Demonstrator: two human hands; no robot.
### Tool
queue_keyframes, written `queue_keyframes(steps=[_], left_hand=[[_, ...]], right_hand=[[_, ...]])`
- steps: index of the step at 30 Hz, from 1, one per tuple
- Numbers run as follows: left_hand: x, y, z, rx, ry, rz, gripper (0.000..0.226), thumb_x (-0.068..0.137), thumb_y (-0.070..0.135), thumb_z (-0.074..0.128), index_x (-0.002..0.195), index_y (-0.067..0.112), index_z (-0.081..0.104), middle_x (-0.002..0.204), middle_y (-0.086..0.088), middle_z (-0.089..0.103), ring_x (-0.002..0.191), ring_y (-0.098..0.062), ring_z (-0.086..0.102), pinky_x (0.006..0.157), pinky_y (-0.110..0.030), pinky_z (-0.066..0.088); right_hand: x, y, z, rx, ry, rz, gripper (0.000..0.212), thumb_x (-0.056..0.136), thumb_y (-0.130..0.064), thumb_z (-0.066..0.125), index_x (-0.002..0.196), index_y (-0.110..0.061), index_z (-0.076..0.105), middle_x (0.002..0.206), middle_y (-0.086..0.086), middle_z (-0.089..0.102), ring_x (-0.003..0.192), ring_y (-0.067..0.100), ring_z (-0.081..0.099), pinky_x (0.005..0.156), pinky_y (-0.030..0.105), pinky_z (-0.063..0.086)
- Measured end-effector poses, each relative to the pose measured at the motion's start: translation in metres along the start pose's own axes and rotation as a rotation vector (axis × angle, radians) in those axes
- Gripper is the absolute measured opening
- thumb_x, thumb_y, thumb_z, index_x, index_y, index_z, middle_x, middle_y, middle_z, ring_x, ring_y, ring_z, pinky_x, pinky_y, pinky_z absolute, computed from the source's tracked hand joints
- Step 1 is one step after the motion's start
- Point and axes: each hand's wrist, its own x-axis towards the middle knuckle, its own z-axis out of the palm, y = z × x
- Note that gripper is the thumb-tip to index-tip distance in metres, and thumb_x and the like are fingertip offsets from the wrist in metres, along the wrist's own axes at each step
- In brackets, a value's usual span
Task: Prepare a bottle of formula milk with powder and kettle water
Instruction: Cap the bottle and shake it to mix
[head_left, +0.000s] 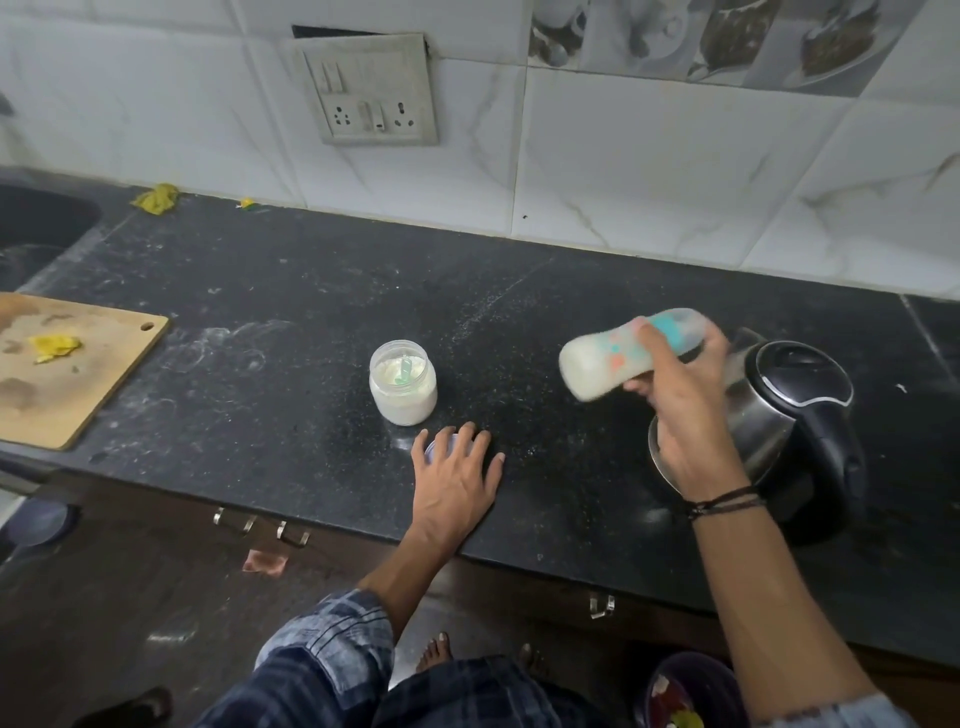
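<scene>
- The feeding bottle (631, 353) is smeared by motion blur; its printed marks read only as teal and orange patches, and its far end is too soft to make out a cap or teat.
- The right hand (680, 410) is wrapped round the middle of the bottle, fingers closed on it, holding it nearly on its side in the air just left of the kettle (789, 415). Milky white liquid fills the end nearer the powder jar (403, 383).
- The kettle's lower left side is hidden behind the right wrist, which wears dark thread bands (724, 502). Its body is shiny steel, its lid and handle glossy black plastic.
- The left hand (457, 483) lies flat, fingers spread, on the counter (291, 291) left of the kettle and just in front of the jar. A pale round thing (435, 447), mostly covered by the fingers, shows at their edge; what it is cannot be told, nor whether the hand grips it.
- The jar is clear, round, open-topped, part full of white powder, with a pale green scoop (403, 371) stuck in it.
- The counter is black speckled stone, dusted with white smears.
- Far left of the kettle a wooden cutting board (67, 374), stained, is cut off by the frame edge; a yellow scrap (54, 347) lies on it.
- A dark sink (36, 228) is cut off beyond the board.
</scene>
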Motion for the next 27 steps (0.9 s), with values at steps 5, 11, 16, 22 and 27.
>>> queue_keyframes(steps=[5, 11, 16, 22, 27], left_hand=[[0.001, 0.002, -0.002, -0.007, -0.012, -0.010, 0.038, 0.105, 0.053, 0.045, 0.123, 0.027, 0.065, 0.133, 0.005, 0.062, 0.125, -0.024, 0.057, 0.117, -0.055, 0.028], [0.001, 0.000, 0.000, -0.005, -0.002, 0.004, 0.039, 0.104, 0.053, 0.044, 0.123, 0.026, 0.065, 0.133, 0.004, 0.062, 0.125, -0.025, 0.058, 0.117, -0.055, 0.028], [0.001, 0.000, 0.001, 0.004, -0.003, 0.000, 0.039, 0.105, 0.054, 0.043, 0.124, 0.027, 0.064, 0.133, 0.005, 0.062, 0.125, -0.024, 0.058, 0.117, -0.055, 0.028], [0.001, -0.001, 0.005, -0.004, 0.014, 0.001, 0.039, 0.105, 0.055, 0.043, 0.124, 0.028, 0.063, 0.132, 0.005, 0.061, 0.124, -0.024, 0.057, 0.116, -0.055, 0.027], [0.001, -0.005, 0.011, -0.012, 0.042, 0.019, 0.037, 0.104, 0.055, 0.042, 0.122, 0.028, 0.062, 0.131, 0.006, 0.060, 0.123, -0.024, 0.056, 0.116, -0.055, 0.026]], right_hand=[[0.000, -0.005, -0.003, 0.133, 0.122, -0.046, 0.064, 0.079, -0.041, 0.082, 0.131, -0.028, 0.048, 0.114, -0.007, 0.070, 0.096, 0.010, 0.076, 0.055, 0.021, 0.054], [-0.007, 0.002, 0.002, -0.015, -0.040, -0.026, 0.055, 0.076, -0.039, 0.085, 0.121, -0.038, 0.054, 0.104, -0.009, 0.073, 0.093, 0.013, 0.077, 0.052, 0.021, 0.053], [-0.002, -0.005, 0.003, 0.109, 0.089, -0.045, 0.062, 0.083, -0.038, 0.084, 0.132, -0.029, 0.048, 0.119, -0.001, 0.069, 0.097, 0.012, 0.076, 0.056, 0.020, 0.054], [-0.003, -0.006, 0.002, 0.142, 0.125, -0.094, 0.068, 0.079, -0.041, 0.083, 0.134, -0.027, 0.046, 0.118, -0.002, 0.069, 0.097, 0.013, 0.077, 0.056, 0.021, 0.054], [-0.001, 0.001, 0.003, -0.019, -0.032, -0.021, 0.054, 0.086, -0.032, 0.083, 0.129, -0.032, 0.051, 0.114, -0.003, 0.070, 0.098, 0.013, 0.076, 0.056, 0.021, 0.054]])
